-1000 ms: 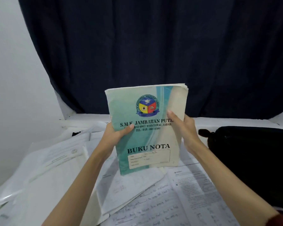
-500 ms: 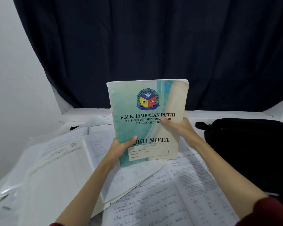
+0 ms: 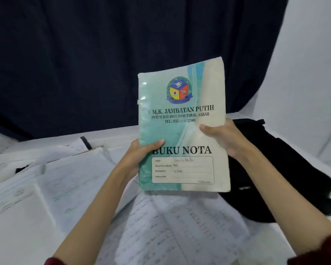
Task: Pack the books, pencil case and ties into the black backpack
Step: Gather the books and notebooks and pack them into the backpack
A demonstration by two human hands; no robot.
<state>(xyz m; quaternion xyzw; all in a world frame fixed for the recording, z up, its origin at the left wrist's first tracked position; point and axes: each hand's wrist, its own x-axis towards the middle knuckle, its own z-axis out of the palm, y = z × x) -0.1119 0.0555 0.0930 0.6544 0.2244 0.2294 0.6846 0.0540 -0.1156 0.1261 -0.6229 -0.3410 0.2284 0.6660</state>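
I hold a teal and cream notebook [image 3: 182, 104] marked "BUKU NOTA" upright in front of me, above the table. My left hand [image 3: 139, 155] grips its left edge with the thumb on the cover. My right hand [image 3: 224, 138] grips its right edge. The black backpack [image 3: 279, 169] lies on the table to the right, partly hidden behind the notebook and my right forearm. No pencil case or ties can be made out.
Open books and loose written pages [image 3: 69, 188] cover the white table [image 3: 111, 134] on the left and under my arms. A dark curtain [image 3: 103, 54] hangs behind, and a white wall [image 3: 313, 73] stands to the right.
The notebook has shifted right toward the backpack and risen slightly. My view has turned right, bringing the right wall into sight. Both hands keep their hold.
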